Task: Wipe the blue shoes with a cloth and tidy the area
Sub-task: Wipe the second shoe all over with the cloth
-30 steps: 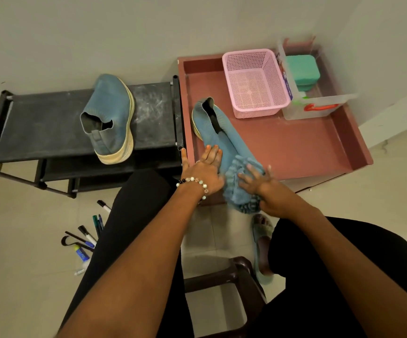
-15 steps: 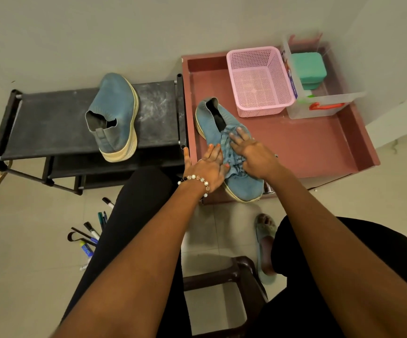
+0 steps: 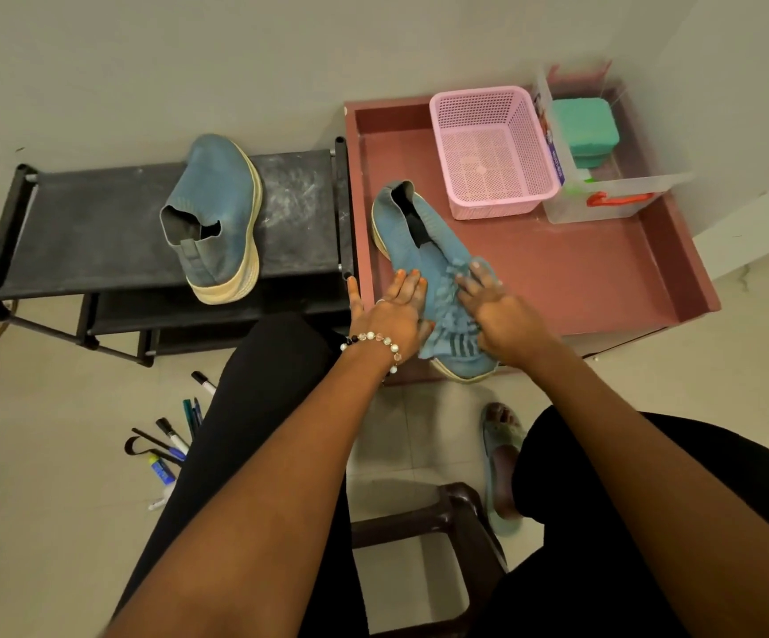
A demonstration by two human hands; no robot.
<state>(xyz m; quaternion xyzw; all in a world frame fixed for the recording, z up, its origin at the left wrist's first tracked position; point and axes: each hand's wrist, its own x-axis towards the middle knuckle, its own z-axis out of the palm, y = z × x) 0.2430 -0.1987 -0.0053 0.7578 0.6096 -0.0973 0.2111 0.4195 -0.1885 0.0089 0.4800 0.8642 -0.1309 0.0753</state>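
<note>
While hands press it, the blue knit shoe point(image 3: 424, 250) looks dusty.

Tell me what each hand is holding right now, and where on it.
The left hand steadies the blue shoe at its toe-end side. The right hand presses the cloth flat on the shoe's toe; neither visibly grips anything.

Probably a home entryway: shoe rack point(image 3: 97, 232), tiled floor point(image 3: 51, 499).
</note>
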